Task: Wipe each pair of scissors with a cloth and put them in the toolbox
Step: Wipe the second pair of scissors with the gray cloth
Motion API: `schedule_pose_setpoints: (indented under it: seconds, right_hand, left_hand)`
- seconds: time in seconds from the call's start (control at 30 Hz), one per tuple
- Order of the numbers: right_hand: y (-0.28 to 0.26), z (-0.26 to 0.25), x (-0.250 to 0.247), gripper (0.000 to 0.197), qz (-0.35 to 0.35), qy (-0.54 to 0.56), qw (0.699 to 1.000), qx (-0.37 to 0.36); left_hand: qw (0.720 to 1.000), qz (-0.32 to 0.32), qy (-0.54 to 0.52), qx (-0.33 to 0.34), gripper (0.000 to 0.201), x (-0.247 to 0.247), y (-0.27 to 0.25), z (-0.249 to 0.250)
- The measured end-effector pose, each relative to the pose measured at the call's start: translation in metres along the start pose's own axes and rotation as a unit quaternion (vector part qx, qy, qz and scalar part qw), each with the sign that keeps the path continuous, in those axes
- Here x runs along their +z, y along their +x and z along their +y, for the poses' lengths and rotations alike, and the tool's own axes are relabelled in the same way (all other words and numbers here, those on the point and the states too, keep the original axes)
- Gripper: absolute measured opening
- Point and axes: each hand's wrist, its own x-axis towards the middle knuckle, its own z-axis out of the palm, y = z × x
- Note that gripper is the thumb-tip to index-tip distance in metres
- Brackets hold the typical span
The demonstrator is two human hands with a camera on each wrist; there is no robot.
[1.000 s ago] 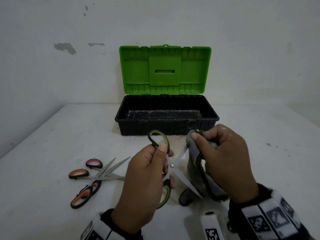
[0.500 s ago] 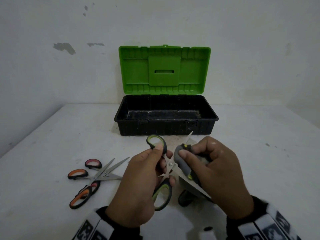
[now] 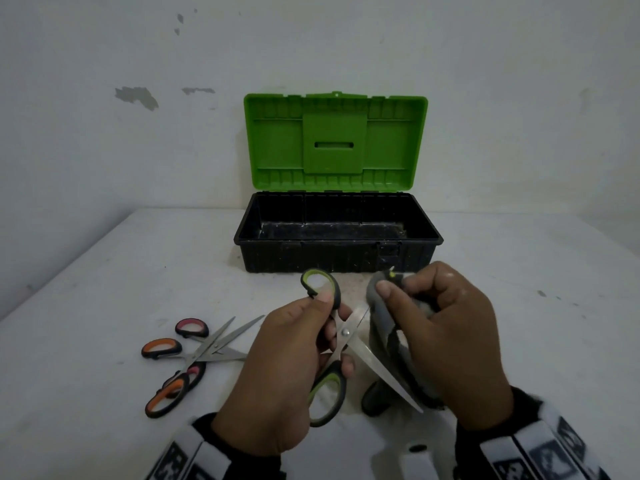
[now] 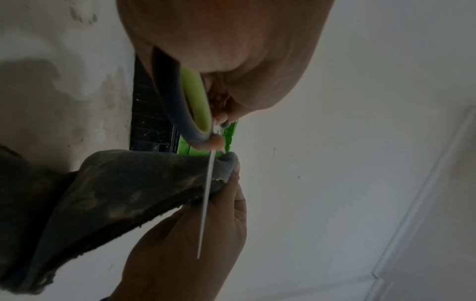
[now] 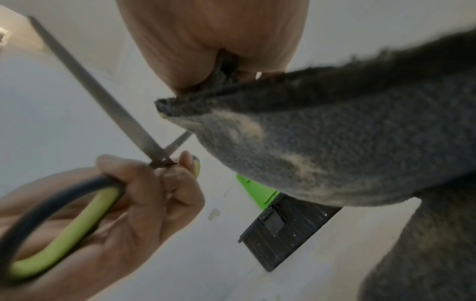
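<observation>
Both hands are busy above the worktop (image 3: 104, 306). My left hand (image 3: 277, 368) has its grip curled round the handles of the green-handled scissors (image 3: 341, 336), thumb pressed on the upper loop, fingers wrapped near the pivot, blades spread open. My right hand (image 3: 446, 337) has its grip pinched on the grey cloth (image 3: 381, 317), thumb on top, the fabric folded over the upper blade near its tip; the lower blade points down toward my right wrist, bare and shiny. From the left wrist view I see the cloth (image 4: 115, 193) draped to one side of the thin blade edge, and from the right wrist view it hangs heavy below my fingers. Straight ahead, near the wall, the toolbox (image 3: 337, 251) stands with its green lid (image 3: 335, 142) upright. On the worktop to my left lie two more pairs, orange-handled scissors (image 3: 166, 375) and pink-handled scissors (image 3: 194, 329), their blades crossing one another.
</observation>
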Motion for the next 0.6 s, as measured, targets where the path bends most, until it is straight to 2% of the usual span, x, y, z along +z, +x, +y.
schedule_pose_setpoints:
  seconds: [0.13, 0.23, 0.33, 0.43, 0.6]
  right_hand:
    - [-0.011, -0.006, 0.003, 0.020, -0.028, 0.003, 1.000, -0.001]
    - [0.002, -0.001, 0.002, 0.022, -0.006, -0.012, 1.000, 0.010]
    - [0.020, 0.008, 0.000, 0.022, 0.035, -0.007, 0.998, 0.053]
    - [0.030, 0.017, -0.003, 0.022, 0.032, -0.014, 0.997, 0.065]
    - [0.032, 0.018, -0.013, 0.022, 0.021, 0.006, 0.995, 0.093]
  left_hand:
    - [1.000, -0.006, 0.001, 0.008, 0.038, -0.001, 0.002, 0.001]
    - [1.000, -0.005, 0.013, 0.017, 0.038, 0.000, 0.002, 0.000]
    - [0.999, 0.001, 0.041, 0.030, 0.039, 0.002, 0.001, -0.001]
    - [0.997, 0.008, 0.070, 0.039, 0.039, 0.003, 0.000, -0.004]
    - [0.986, 0.014, 0.135, 0.098, 0.033, -0.001, 0.000, -0.012]
